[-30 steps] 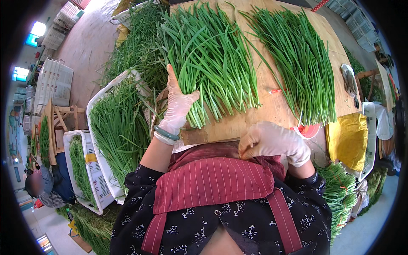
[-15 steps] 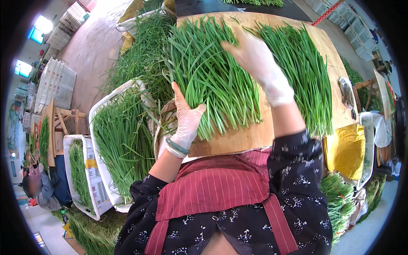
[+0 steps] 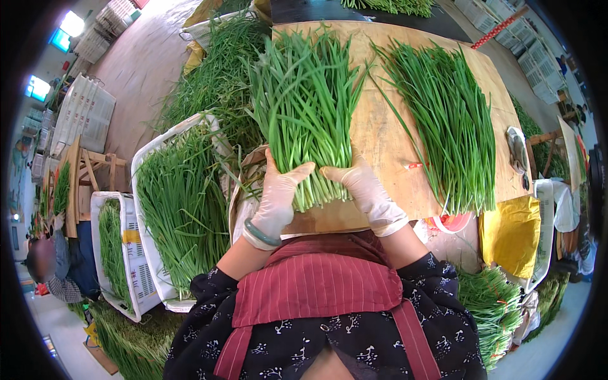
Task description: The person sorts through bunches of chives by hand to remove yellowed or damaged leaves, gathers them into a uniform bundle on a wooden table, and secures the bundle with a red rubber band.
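Observation:
A thick bunch of green garlic chives (image 3: 313, 120) lies on the wooden board (image 3: 389, 136), its pale cut ends toward me. My left hand (image 3: 278, 193), in a thin white glove, grips the bunch's left side near these ends. From the right, my gloved right hand (image 3: 366, 195) presses in on the same bunch, so it is squeezed between both hands. Both thumbs rest on top of the stems; the other fingers are mostly hidden along the sides. A second pile of chives (image 3: 446, 126) lies farther right on the board, apart from my hands.
Left of the board stand a white crate (image 3: 135, 190) of chives and a loose heap of greens (image 3: 215, 82). A yellow sack (image 3: 510, 235) hangs at the lower right, above tied bundles (image 3: 491, 310). Another person (image 3: 63, 278) is at the far left.
My right hand has come down from the far side of the chives to the near right side. The spread chives are now gathered into a narrower bunch between my hands, baring board between the piles.

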Demonstrator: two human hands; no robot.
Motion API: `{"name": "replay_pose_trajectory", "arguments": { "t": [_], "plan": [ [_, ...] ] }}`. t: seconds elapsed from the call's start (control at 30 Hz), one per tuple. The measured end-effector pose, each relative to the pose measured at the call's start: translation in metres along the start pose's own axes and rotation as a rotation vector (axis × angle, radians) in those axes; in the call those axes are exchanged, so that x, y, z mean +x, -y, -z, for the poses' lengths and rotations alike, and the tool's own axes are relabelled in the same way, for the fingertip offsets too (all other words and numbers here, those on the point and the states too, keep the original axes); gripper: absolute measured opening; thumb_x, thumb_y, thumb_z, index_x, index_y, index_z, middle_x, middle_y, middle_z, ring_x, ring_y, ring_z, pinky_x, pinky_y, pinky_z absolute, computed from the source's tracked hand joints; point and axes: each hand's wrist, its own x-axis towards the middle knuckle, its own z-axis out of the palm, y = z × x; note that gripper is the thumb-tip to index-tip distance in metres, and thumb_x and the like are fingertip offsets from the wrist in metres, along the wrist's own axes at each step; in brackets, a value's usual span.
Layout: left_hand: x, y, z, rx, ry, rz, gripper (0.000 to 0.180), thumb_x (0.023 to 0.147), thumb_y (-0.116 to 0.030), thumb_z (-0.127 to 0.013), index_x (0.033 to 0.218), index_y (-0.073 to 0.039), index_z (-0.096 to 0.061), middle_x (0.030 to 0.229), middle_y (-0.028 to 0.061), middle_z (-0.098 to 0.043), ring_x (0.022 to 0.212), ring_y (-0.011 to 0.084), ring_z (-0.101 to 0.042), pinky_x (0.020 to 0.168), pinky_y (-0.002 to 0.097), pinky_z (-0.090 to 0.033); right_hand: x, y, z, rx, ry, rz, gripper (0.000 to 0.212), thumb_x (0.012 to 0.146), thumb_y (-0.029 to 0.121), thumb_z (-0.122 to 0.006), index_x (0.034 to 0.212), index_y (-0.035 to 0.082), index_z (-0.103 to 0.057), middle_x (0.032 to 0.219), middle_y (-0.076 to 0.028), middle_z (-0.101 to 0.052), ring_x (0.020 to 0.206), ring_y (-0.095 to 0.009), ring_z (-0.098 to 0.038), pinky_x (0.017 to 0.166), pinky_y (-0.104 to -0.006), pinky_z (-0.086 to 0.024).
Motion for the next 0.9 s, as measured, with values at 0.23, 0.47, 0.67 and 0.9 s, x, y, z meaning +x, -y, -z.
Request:
{"name": "replay_pose_trajectory", "arguments": {
  "t": [0.23,0.47,0.67,0.9],
  "plan": [
    [-0.006,-0.003,0.006,-0.164,0.165,0.225,0.048,0.078,-0.001,-0.063,0.121,-0.008,-0.043,0.106,0.0073,-0.057,0.090,0.0187,-0.058,0.076,0.0316,-0.050,-0.001,0.001,-0.017,0.226,0.060,-0.157,0.074,0.066,0.011,-0.076,0.125,-0.003,-0.034,0.109,-0.012,-0.055,0.097,-0.019,-0.054,0.085,-0.0270,-0.043],
    [-0.005,-0.009,0.019,-0.093,0.143,0.258,0.032,0.076,-0.001,-0.061,0.107,-0.002,-0.055,0.083,0.0081,-0.063,0.072,0.0190,-0.062,0.062,0.0309,-0.052,-0.006,0.023,0.002,0.211,0.095,-0.216,0.049,0.071,0.002,-0.068,0.115,-0.004,-0.047,0.096,-0.012,-0.062,0.084,-0.019,-0.061,0.074,-0.0287,-0.049],
    [-0.003,-0.018,0.029,-0.083,0.270,0.315,0.027,0.080,-0.010,-0.057,0.105,0.001,-0.059,0.078,0.0087,-0.064,0.060,0.0168,-0.061,0.056,0.0286,-0.052,0.000,0.024,0.006,0.362,0.091,-0.431,0.053,0.069,0.001,-0.072,0.115,0.000,-0.045,0.098,-0.011,-0.060,0.080,-0.018,-0.061,0.073,-0.0286,-0.050],
    [-0.009,-0.017,0.001,-0.126,0.112,0.171,0.024,0.081,-0.013,-0.063,0.101,-0.001,-0.057,0.079,0.0067,-0.062,0.059,0.0158,-0.059,0.052,0.0270,-0.050,0.004,-0.007,-0.028,0.115,0.044,-0.072,0.081,0.062,0.009,-0.081,0.125,0.001,-0.031,0.104,-0.011,-0.057,0.094,-0.018,-0.055,0.083,-0.0282,-0.045]
  ]
}}
